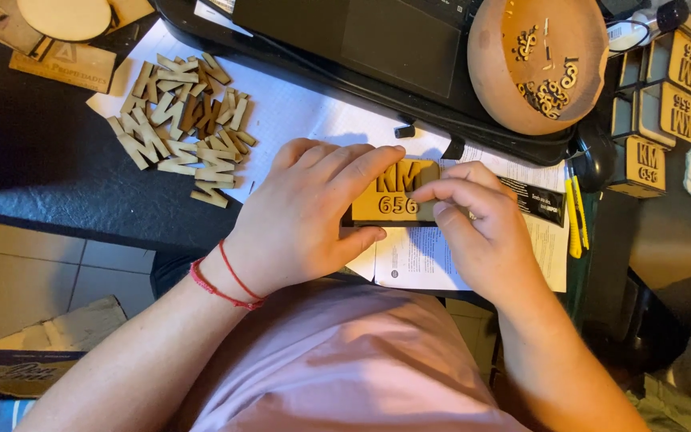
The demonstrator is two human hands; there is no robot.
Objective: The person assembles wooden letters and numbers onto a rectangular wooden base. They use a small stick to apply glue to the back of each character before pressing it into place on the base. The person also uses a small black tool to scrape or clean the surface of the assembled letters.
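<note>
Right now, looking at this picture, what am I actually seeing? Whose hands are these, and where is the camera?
There is no machine here: a person works with bare hands, and the single picture comes from a camera worn on the head, looking down. The left hand steadies a small wooden plaque with raised letters and digits, while the right hand pinches at its right edge with the fingertips. To the left, on white paper, lies a pile of wooden letters. Top right, a round bowl holds small cut-out pieces, and finished plaques stand beside it. A dark laptop sits behind the hands.
</note>
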